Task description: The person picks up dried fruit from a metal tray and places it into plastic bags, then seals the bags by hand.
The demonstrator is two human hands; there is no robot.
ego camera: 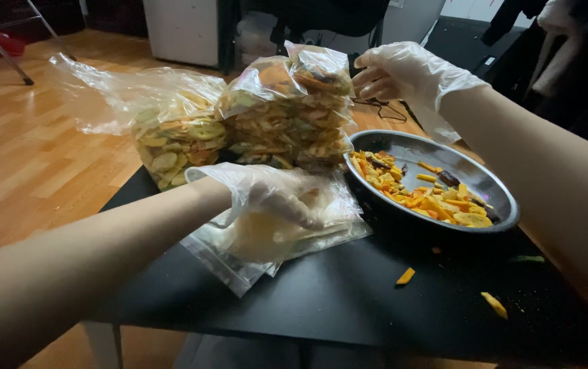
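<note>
Black and smooth, the table [348, 301] is holding a crinkly clear bag of dried chips [294, 113]. Right hand [403, 72], in a thin glove, is pinching its top corner. Left hand [267, 195] is pressing flat on empty zip bags [239, 263]. Nearby, a round metal pan [444, 154] is holding orange chips.

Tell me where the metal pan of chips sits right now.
In the head view the metal pan sits right of centre on the black table, beside the tall chip bag and below the right hand.
</note>
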